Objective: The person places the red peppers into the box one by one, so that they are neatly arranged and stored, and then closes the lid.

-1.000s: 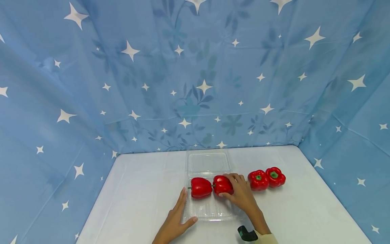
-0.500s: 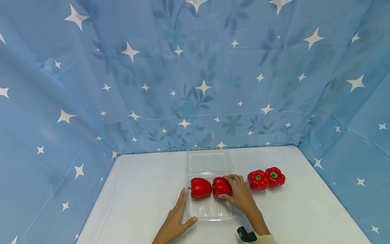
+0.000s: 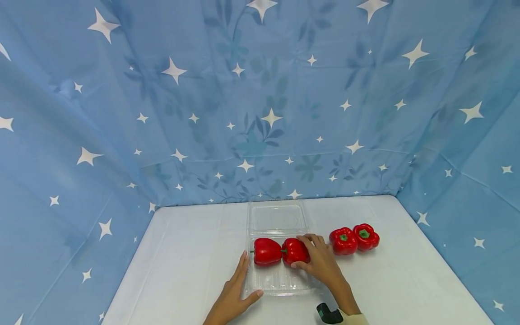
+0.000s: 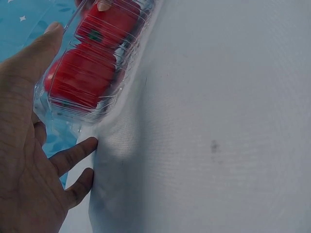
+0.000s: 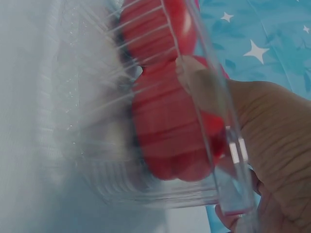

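A clear plastic clamshell container lies open on the white table, its lid folded back away from me. Two red bell peppers rest on their sides in its far part, stems pointing left. My right hand holds the right-hand bell pepper, thumb on the near side and fingers over the far side. The stem of that one meets the base of the left-hand bell pepper. My left hand has straight fingers along the container's left wall, thumb by its near edge. Both wrist views see the peppers through the container wall.
To the right of the container, two more red bell peppers, a nearer one and a farther one, stand side by side with green stems up. A blue star-patterned curtain surrounds the table's back and sides.
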Available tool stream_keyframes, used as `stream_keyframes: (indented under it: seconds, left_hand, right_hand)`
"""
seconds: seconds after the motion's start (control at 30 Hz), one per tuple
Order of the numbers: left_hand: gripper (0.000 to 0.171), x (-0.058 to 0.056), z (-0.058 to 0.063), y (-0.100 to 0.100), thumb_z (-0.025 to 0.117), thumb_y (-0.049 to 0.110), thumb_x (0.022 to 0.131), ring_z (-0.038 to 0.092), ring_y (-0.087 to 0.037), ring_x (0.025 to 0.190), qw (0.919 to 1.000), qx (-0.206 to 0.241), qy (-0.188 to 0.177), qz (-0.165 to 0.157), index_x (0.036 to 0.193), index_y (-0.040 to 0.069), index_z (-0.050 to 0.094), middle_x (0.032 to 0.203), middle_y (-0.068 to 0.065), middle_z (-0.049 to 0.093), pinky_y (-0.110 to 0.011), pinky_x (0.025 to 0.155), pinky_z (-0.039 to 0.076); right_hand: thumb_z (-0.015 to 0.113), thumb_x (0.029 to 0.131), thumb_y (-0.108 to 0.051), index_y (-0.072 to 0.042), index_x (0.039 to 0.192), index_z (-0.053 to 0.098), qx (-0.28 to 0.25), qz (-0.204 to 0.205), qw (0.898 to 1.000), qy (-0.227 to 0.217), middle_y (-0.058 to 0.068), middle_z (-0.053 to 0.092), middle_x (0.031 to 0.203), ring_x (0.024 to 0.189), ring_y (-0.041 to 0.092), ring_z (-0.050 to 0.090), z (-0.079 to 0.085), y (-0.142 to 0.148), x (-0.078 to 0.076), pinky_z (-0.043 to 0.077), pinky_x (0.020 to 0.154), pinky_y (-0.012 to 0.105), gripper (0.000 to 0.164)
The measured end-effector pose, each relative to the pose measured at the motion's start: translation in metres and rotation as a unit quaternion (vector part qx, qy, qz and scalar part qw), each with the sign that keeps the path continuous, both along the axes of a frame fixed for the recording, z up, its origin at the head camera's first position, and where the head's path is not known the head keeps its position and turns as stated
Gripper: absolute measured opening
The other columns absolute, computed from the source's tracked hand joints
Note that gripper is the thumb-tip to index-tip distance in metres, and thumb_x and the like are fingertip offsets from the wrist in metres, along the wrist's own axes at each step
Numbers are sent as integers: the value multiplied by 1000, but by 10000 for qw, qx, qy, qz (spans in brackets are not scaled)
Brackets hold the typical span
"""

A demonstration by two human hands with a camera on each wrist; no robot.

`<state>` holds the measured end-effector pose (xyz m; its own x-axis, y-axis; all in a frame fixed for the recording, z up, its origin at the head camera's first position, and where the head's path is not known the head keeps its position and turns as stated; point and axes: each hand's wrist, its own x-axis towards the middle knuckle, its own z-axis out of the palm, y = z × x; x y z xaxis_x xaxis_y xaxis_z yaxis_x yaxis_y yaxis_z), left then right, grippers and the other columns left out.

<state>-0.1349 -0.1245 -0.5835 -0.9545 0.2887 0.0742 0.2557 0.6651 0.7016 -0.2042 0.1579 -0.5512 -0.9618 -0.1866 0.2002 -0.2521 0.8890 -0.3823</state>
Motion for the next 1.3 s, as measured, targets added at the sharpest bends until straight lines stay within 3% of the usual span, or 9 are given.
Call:
stream_keyframes:
  seconds: [0.3, 0.4, 0.8, 1.3]
  left_hand:
    - [96, 0, 0, 0, 63, 55, 88, 27, -41, 144, 10000, 54, -54, -2, 158, 14, 11, 166, -5, 5, -77, 94, 37]
    - [96, 0, -1, 0, 63, 55, 88, 27, -40, 144, 10000, 37, -30, -8, 158, 14, 11, 166, -4, 5, -73, 97, 40]
    - [97, 0, 1, 1, 62, 58, 88, 27, -42, 146, 9997, 25, -252, 57, 159, 19, 9, 167, -2, 4, -84, 92, 30]
    - [97, 0, 1, 1, 62, 58, 88, 27, -42, 146, 9998, 29, -202, 54, 159, 17, 10, 167, -1, 4, -80, 94, 34]
  right_hand:
    - [88, 64, -45, -19, 132, 58, -72, 46, 9999, 110, 11, 56, 129, 119, 29, 49, 1, 1, 2, 50, 91, 60, 79]
    - [88, 64, -44, -18, 131, 58, -105, 47, 9998, 167, 11, 57, 129, 118, 29, 49, 1, 1, 3, 50, 91, 60, 78]
    - [88, 65, -44, -18, 133, 57, -173, 26, 9997, 148, 12, 56, 129, 120, 30, 49, -1, -1, 4, 49, 92, 63, 79]
    - [88, 66, -42, -22, 140, 52, -398, -27, 9991, -116, 12, 53, 135, 125, 31, 49, 5, 2, 9, 41, 101, 68, 84]
